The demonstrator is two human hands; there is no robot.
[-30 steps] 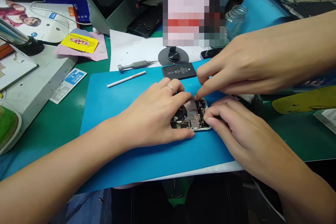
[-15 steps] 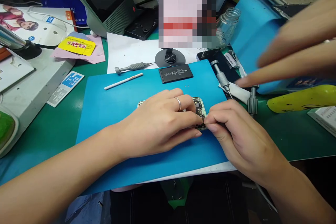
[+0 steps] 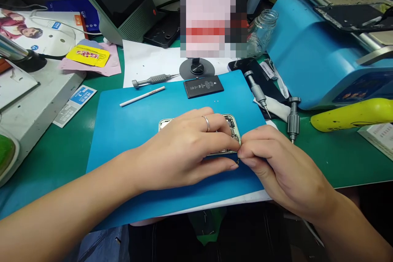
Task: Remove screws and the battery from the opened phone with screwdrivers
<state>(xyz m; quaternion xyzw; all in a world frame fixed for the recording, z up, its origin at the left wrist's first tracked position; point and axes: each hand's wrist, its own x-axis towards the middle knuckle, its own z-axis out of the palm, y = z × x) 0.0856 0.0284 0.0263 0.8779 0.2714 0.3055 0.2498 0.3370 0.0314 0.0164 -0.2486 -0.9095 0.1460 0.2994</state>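
Observation:
An opened phone [image 3: 236,129], its inner parts showing, lies on the blue mat [image 3: 123,131]. My left hand [image 3: 187,147], with a ring on one finger, covers most of it. Just off the phone's near right corner, a tiny dark part [image 3: 238,161] shows between the fingertips; its kind is too small to make out. My right hand [image 3: 276,163] is closed in a pinch at that part. The left forefinger and thumb meet the right fingertips there, around the same part. Some of the left fingers curl down over the phone's inside.
Behind the hands lie a black phone battery [image 3: 204,86], a white stick [image 3: 143,96] and a screwdriver [image 3: 156,78]. Two more screwdrivers, one [image 3: 258,92] on the mat's edge and another [image 3: 294,118], sit at the right. A blue machine [image 3: 301,49] and a yellow bottle [image 3: 350,115] stand beyond.
Another person's blurred hand at the upper right has gone from view. My fingertips have moved slightly toward me, off the phone's corner, and the small dark part now shows between them.

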